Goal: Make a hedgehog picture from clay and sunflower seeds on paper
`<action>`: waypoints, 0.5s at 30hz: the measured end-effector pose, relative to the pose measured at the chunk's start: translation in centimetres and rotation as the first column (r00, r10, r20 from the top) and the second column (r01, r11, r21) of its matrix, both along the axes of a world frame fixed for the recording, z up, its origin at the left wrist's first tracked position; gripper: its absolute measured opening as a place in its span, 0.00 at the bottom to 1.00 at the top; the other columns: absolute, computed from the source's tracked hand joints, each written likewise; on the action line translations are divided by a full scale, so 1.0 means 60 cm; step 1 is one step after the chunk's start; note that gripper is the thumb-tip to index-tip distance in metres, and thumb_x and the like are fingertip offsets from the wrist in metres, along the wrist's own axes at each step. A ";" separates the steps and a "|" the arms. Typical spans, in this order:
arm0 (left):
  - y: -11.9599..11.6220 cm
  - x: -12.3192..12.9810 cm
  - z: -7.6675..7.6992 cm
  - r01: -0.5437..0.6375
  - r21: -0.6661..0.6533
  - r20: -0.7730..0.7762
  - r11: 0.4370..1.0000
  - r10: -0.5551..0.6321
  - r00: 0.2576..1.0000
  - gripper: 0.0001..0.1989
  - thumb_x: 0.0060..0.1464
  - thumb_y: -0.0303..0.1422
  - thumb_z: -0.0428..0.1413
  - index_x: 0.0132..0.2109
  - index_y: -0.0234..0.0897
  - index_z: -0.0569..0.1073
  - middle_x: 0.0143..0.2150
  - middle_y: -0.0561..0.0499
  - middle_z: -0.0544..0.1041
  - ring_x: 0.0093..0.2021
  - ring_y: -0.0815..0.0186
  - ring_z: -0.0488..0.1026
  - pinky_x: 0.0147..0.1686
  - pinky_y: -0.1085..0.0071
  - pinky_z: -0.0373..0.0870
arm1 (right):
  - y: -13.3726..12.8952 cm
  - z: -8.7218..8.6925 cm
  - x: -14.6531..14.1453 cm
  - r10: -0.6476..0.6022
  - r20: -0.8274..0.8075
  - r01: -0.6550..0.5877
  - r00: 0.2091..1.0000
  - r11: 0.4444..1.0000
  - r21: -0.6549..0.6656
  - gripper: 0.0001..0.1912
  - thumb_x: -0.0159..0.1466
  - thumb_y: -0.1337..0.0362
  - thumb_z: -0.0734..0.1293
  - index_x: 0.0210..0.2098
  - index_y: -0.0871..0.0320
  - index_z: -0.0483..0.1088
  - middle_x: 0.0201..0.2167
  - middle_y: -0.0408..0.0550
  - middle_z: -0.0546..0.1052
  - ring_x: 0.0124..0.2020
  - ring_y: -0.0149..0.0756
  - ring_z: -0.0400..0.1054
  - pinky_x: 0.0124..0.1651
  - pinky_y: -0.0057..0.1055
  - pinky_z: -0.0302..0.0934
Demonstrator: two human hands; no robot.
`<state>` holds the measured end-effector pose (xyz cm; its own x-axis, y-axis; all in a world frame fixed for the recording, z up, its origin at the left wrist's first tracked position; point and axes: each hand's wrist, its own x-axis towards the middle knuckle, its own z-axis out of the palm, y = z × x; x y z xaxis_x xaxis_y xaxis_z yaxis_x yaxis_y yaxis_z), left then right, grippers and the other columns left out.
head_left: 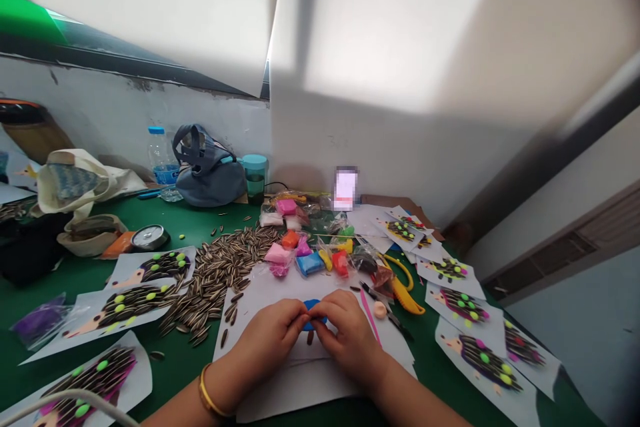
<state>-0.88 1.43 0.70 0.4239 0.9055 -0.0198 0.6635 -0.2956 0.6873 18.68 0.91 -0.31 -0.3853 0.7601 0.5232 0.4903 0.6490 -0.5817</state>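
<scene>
Both hands meet over a stack of white paper (260, 380). Between their fingertips is a flattened piece of blue modelling clay (313, 305). My left hand (277, 327) pinches its left side, and my right hand (345, 323) pinches its right side. Just below the clay a sunflower seed (310, 337) shows on the paper. To the right of my right hand lie a thin pink strip (370, 317) and a small peach-coloured ball of clay (380, 309). Beyond the hands sit several bagged clays, among them a blue packet (310, 263).
A heap of sunflower seeds (220, 273) spreads left of the paper. Hedgehog pictures made with seeds (135, 303) lie on both sides. Yellow-handled scissors (407, 297) rest at right. A blue-lidded cup (255, 180), a bag (210, 177) and a lit phone (345, 188) stand at the back.
</scene>
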 end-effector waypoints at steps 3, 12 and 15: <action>-0.002 0.001 0.000 0.010 -0.002 -0.002 1.000 -0.010 1.000 0.14 0.65 0.38 0.46 0.36 0.39 0.74 0.36 0.50 0.77 0.37 0.62 0.72 0.36 0.70 0.63 | 0.000 -0.001 0.000 -0.010 0.001 0.010 1.000 1.000 -0.003 0.07 0.63 0.70 0.69 0.39 0.52 0.74 0.34 0.44 0.76 0.39 0.38 0.68 0.44 0.36 0.55; -0.003 0.000 0.001 0.013 0.002 0.012 1.000 -0.013 1.000 0.14 0.65 0.38 0.47 0.36 0.39 0.74 0.35 0.50 0.77 0.36 0.62 0.71 0.36 0.70 0.63 | 0.001 -0.001 0.001 0.002 -0.014 -0.002 1.000 1.000 -0.013 0.07 0.63 0.70 0.69 0.39 0.53 0.72 0.34 0.42 0.77 0.39 0.37 0.68 0.45 0.35 0.55; -0.003 0.000 0.001 0.011 0.005 0.007 1.000 -0.011 1.000 0.14 0.65 0.39 0.47 0.36 0.39 0.74 0.36 0.50 0.77 0.36 0.62 0.71 0.36 0.69 0.63 | 0.001 -0.001 0.002 0.008 -0.006 -0.008 1.000 1.000 -0.022 0.06 0.64 0.70 0.69 0.38 0.53 0.73 0.34 0.42 0.76 0.39 0.36 0.68 0.45 0.35 0.55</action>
